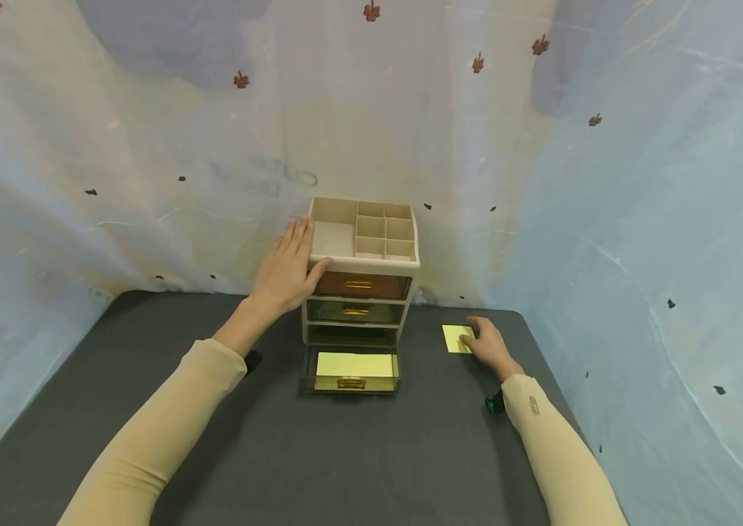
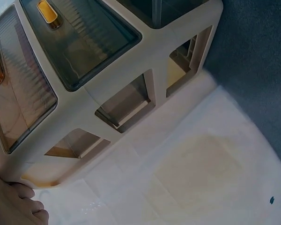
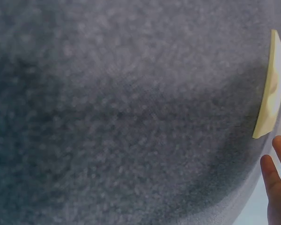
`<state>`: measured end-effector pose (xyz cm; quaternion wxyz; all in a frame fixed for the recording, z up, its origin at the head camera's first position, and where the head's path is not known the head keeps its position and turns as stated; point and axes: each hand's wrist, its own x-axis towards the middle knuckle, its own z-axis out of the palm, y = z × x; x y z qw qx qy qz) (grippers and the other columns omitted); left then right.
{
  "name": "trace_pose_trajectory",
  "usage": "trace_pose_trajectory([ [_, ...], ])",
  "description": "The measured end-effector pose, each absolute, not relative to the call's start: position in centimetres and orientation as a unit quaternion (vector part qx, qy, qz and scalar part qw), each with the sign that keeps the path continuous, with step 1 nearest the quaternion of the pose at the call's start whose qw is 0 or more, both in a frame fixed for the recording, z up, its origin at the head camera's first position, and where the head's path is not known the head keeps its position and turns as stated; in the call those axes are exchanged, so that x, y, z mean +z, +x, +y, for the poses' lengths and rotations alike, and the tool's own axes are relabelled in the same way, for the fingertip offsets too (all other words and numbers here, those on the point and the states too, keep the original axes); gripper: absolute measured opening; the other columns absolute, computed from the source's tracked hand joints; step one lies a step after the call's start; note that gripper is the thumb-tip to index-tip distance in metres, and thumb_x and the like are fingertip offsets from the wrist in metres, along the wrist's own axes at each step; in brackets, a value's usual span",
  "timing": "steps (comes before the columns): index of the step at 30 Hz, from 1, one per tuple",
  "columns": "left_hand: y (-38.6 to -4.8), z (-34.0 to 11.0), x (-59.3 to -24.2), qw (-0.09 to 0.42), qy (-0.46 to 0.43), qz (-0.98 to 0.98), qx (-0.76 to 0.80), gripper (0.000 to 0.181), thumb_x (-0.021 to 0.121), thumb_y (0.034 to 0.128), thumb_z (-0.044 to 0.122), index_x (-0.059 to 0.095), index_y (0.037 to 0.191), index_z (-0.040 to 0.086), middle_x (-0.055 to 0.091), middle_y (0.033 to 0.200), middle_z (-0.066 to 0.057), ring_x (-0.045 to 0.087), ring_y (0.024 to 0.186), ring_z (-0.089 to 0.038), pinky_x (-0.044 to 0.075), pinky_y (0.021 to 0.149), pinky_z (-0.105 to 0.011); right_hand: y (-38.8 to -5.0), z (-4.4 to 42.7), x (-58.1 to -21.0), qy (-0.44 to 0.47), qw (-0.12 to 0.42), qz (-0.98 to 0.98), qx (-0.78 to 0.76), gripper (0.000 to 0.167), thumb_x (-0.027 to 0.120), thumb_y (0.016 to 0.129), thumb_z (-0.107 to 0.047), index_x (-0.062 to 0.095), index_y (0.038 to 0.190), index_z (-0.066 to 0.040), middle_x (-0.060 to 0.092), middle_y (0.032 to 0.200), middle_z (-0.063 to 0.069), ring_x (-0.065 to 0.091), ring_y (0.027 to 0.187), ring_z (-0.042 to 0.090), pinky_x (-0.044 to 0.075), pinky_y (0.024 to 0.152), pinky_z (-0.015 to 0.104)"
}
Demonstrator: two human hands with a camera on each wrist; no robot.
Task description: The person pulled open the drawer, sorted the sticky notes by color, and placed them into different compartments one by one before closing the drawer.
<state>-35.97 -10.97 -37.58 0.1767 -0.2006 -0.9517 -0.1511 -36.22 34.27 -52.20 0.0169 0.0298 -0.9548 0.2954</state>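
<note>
A beige drawer organizer (image 1: 363, 264) stands near the far edge of the table. My left hand (image 1: 284, 274) rests against its upper left side, fingers extended and thumb at the front top edge. In the left wrist view part of that hand (image 2: 18, 199) shows by the organizer's top corner. The bottom drawer (image 1: 351, 385) is pulled out and holds yellow sticky notes (image 1: 354, 363). To the right lies a yellow sticky-note pad (image 1: 456, 338); my right hand (image 1: 489, 347) is at its right edge, thumb over it. In the right wrist view the fingers are spread beside the pad (image 3: 271, 89).
The organizer's top has one large compartment (image 1: 334, 237) and several small ones (image 1: 399, 229). Its upper drawer (image 1: 334, 283) and middle drawer (image 1: 325, 312) are closed. A dark grey cloth covers the table (image 1: 345, 460). Patterned curtains (image 1: 371, 109) hang behind and at the sides.
</note>
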Motion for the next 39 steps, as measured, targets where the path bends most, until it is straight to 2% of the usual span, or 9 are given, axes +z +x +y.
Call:
trace_pose_trajectory([
  [6, -35.9, -10.8, -37.0, 0.172, -0.203, -0.953, -0.145, 0.084, 0.032, 0.1104, 0.057, 0.006, 0.166, 0.0, 0.001, 0.174, -0.017, -0.004, 0.161, -0.032, 0.009, 0.129, -0.051, -36.8, 34.8, -52.0, 0.044, -0.002, -0.961, 0.273, 0.059, 0.066, 0.101, -0.013, 0.043, 0.15, 0.012, 0.041, 0.152, 0.037, 0.039, 0.141, 0.054, 0.034, 0.116, 0.065],
  [15, -35.6, -10.7, -36.7, 0.162, -0.205, -0.956, -0.135, 0.084, 0.035, 0.1103, 0.057, 0.008, 0.166, -0.001, 0.001, 0.174, -0.017, 0.001, 0.16, -0.035, 0.01, 0.13, -0.05, -36.8, 35.3, -52.3, 0.052, -0.028, -0.966, 0.252, 0.06, 0.067, 0.101, -0.015, 0.044, 0.149, 0.013, 0.042, 0.151, 0.039, 0.041, 0.138, 0.056, 0.036, 0.113, 0.066],
  [28, -35.7, -10.8, -36.6, 0.162, -0.203, -0.958, -0.118, 0.084, 0.035, 0.1098, 0.058, 0.012, 0.166, -0.001, 0.004, 0.174, -0.017, 0.004, 0.16, -0.036, 0.012, 0.129, -0.051, -36.3, 35.4, -52.3, 0.078, -0.008, -0.971, 0.226, 0.059, 0.072, 0.099, -0.015, 0.049, 0.144, 0.015, 0.048, 0.143, 0.039, 0.048, 0.13, 0.055, 0.041, 0.108, 0.065],
  [39, -35.7, -11.2, -36.6, 0.168, -0.203, -0.957, -0.119, 0.083, 0.036, 0.1099, 0.057, 0.013, 0.165, -0.001, 0.005, 0.173, -0.018, 0.004, 0.16, -0.036, 0.012, 0.129, -0.051, -35.8, 35.9, -52.1, 0.068, 0.024, -0.967, 0.246, 0.061, 0.078, 0.094, -0.016, 0.053, 0.145, 0.008, 0.049, 0.142, 0.034, 0.048, 0.13, 0.053, 0.042, 0.108, 0.066],
])
